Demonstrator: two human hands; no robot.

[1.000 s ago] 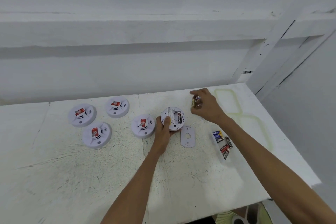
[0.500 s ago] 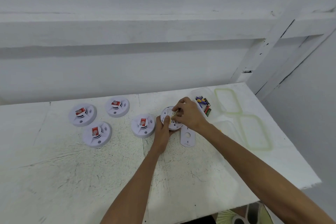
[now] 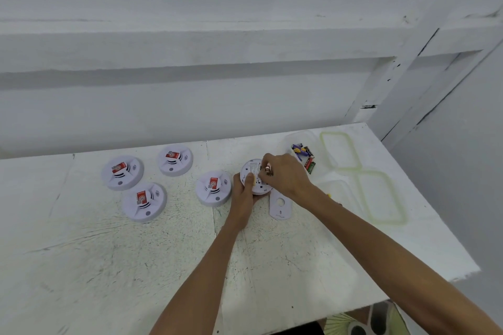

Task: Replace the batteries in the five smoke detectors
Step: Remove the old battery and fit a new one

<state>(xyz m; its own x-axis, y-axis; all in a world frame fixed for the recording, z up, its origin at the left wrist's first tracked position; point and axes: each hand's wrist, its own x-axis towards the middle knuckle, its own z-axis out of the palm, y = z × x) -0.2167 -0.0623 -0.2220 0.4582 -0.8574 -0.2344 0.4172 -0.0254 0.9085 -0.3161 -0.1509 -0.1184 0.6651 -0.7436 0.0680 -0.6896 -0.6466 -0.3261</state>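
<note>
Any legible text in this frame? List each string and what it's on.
Nothing is legible.
Print on the red stickers of the four closed detectors: too small.
The back label of the open detector, in the left hand: blurred.
Wraps of the batteries in the tub: blurred.
The battery pinched by the right hand: mostly hidden.
Small marking on the cover plate: unreadable.

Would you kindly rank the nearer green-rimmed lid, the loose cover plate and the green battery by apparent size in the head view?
1. nearer green-rimmed lid
2. loose cover plate
3. green battery
The gaps are plain, so nearness to the camera does not blur this order.
</note>
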